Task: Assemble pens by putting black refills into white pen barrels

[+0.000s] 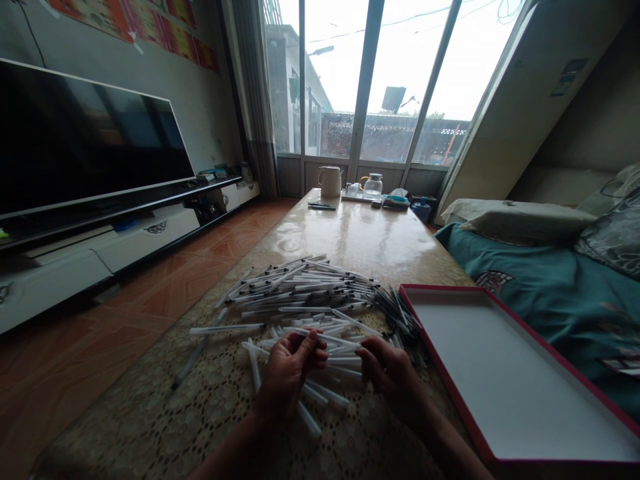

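Over the table (420, 257), fingers of left hand (290, 365) and right hand (389, 365) pinch a white tube (340, 341), long axis nearly crosswise.

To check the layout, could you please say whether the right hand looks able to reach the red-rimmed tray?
Probably yes: the right hand, seemingly holding a white tube, is close to the red-rimmed tray, with nothing tall between them.

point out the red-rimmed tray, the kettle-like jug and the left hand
Red-rimmed tray (505, 373): head view, on its bare white floor.
Kettle-like jug (331, 183): head view, on the middle of its body.
Left hand (287, 363): head view, on the middle of the hand.
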The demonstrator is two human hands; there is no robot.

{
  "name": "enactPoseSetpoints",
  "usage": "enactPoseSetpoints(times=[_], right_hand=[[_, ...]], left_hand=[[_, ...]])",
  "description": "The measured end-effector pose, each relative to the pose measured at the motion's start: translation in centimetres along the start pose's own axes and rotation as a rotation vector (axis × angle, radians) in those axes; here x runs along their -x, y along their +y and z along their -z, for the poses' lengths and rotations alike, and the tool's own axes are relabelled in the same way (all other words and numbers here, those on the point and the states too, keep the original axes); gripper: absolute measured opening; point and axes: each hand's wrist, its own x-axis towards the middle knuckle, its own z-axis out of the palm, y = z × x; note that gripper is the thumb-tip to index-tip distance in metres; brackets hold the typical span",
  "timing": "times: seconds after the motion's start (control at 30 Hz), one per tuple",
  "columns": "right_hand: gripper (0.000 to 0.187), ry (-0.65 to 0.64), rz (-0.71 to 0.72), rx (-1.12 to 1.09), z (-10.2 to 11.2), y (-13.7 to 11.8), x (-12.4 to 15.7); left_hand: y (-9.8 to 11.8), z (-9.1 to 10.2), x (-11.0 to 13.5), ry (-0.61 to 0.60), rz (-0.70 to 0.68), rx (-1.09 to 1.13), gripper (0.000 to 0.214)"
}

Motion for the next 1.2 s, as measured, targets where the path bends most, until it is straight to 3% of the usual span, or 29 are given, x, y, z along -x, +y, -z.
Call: enactPoseSetpoints(times=[0.3,0.5,0.6,0.77,0.87,0.97,1.07,1.13,1.2], right_hand=[[0.034,-0.054,-0.039,-0.254,-0.6,0.5,0.0],[0.023,0.169,-0.029,-0.296,0.3,0.0,-0.3],[0.022,0.195,-0.008,-0.250,0.4,0.0,-0.3],[0.020,0.109,0.054,-0.069,0.1,-0.3,0.0],[0.023,0.143,0.075,0.056,0.7,-0.1,-0.1],[0.023,0.240,0.078,0.199,2.0,1.0,-0.3],[0.026,0.405,-0.016,0.405,3.5,2.5,-0.5],[0.027,0.536,-0.132,0.567,4.2,3.2,-0.7],[0.027,0.610,-0.227,0.681,4.5,3.5,-0.9]], left_hand=[[-0.5,0.2,0.1,-0.064,0.006,-0.023,0.037],[0.7,0.4,-0.1,0.052,-0.016,0.045,0.040],[1.0,0.5,-0.2,0.078,-0.029,0.071,0.041],[0.6,0.5,-0.1,0.001,0.001,0.049,0.036],[1.0,0.7,-0.2,0.040,-0.014,0.059,0.034],[2.0,1.3,-0.6,0.200,-0.064,0.124,0.032],[2.7,1.8,-0.9,0.325,-0.102,0.178,0.029],[2.7,1.8,-1.0,0.301,-0.112,0.148,0.028],[2.4,1.6,-0.8,0.201,-0.115,0.060,0.029]])
